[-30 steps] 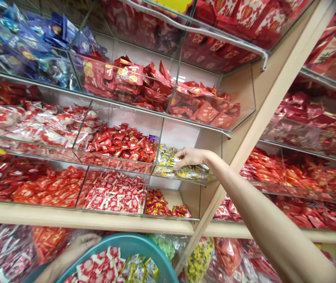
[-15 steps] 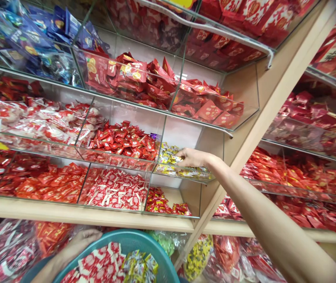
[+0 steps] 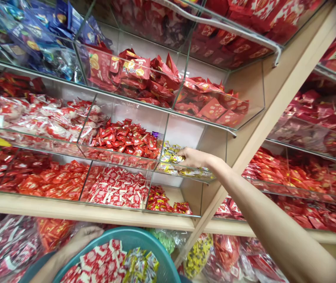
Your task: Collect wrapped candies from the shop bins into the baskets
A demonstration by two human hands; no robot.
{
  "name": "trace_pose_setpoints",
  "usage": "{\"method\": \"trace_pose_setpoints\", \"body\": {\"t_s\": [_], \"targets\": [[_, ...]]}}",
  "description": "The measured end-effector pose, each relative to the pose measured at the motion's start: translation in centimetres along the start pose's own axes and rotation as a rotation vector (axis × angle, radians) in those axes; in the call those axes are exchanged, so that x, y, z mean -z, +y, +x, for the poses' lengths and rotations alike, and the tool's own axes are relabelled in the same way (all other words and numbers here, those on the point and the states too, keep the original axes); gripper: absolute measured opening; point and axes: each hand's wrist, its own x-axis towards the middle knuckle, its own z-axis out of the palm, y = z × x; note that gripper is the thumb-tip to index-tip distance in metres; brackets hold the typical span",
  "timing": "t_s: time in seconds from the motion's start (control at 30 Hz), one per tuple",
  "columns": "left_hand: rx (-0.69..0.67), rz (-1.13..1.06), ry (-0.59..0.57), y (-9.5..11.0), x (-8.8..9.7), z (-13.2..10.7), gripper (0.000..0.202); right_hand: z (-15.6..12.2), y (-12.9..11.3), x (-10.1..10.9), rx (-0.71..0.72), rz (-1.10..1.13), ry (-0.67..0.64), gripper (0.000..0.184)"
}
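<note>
My right hand (image 3: 193, 157) reaches into a clear shelf bin (image 3: 185, 173) of small yellow wrapped candies (image 3: 169, 153), its fingers curled round a few of them. My left hand (image 3: 81, 239) grips the far rim of a teal plastic basket (image 3: 144, 239) at the bottom of the view. The basket holds red-and-white candies (image 3: 97, 261) and yellow wrapped candies (image 3: 140, 265).
Clear tiered bins fill the shelves: red candies (image 3: 123, 139), red-and-white candies (image 3: 116, 186), red packets (image 3: 209, 104), blue packets (image 3: 29, 35). A slanted wooden upright (image 3: 262, 118) divides this rack from more red candy bins (image 3: 303, 173) on the right. Bagged sweets lie below the wooden ledge (image 3: 82, 212).
My right hand has closed a little over the yellow candies in the bin. The view has shifted slightly; the left hand still holds the basket.
</note>
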Motion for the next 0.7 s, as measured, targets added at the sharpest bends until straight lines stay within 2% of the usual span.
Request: {"method": "trace_pose_setpoints", "body": {"t_s": [0.1, 0.2, 0.3, 0.4, 0.47, 0.53, 0.6, 0.7], "targets": [[-0.076, -0.038, -0.005, -0.2, 0.1, 0.2, 0.046, -0.3, -0.1, 0.5, -0.028, 0.088, 0.015, 0.027], [-0.063, -0.061, -0.010, -0.1, 0.1, 0.1, 0.043, -0.7, -0.3, 1.5, -0.043, 0.211, 0.021, 0.030], [-0.039, -0.105, -0.007, 0.6, -0.1, -0.6, 0.045, -1.6, -1.0, 2.8, -0.022, 0.270, 0.095, 0.033], [-0.011, -0.166, 0.019, 1.6, -0.3, -1.5, 0.046, -3.3, -2.3, 4.0, 0.016, 0.275, 0.202, 0.033], [0.008, -0.204, 0.015, 2.1, -0.5, -1.9, 0.047, -4.6, -3.5, 4.2, 0.051, 0.298, 0.218, 0.033], [0.019, -0.199, 0.000, 2.5, -0.6, -2.2, 0.048, -6.0, -5.1, 3.5, 0.095, 0.338, 0.189, 0.032], [0.030, -0.184, -0.008, 2.8, -0.7, -2.3, 0.046, -7.0, -6.8, 1.6, 0.145, 0.393, 0.118, 0.030], [0.053, -0.191, 0.016, 3.1, -0.9, -2.4, 0.044, -7.8, -8.4, -3.9, 0.241, 0.475, -0.043, 0.025]]}}
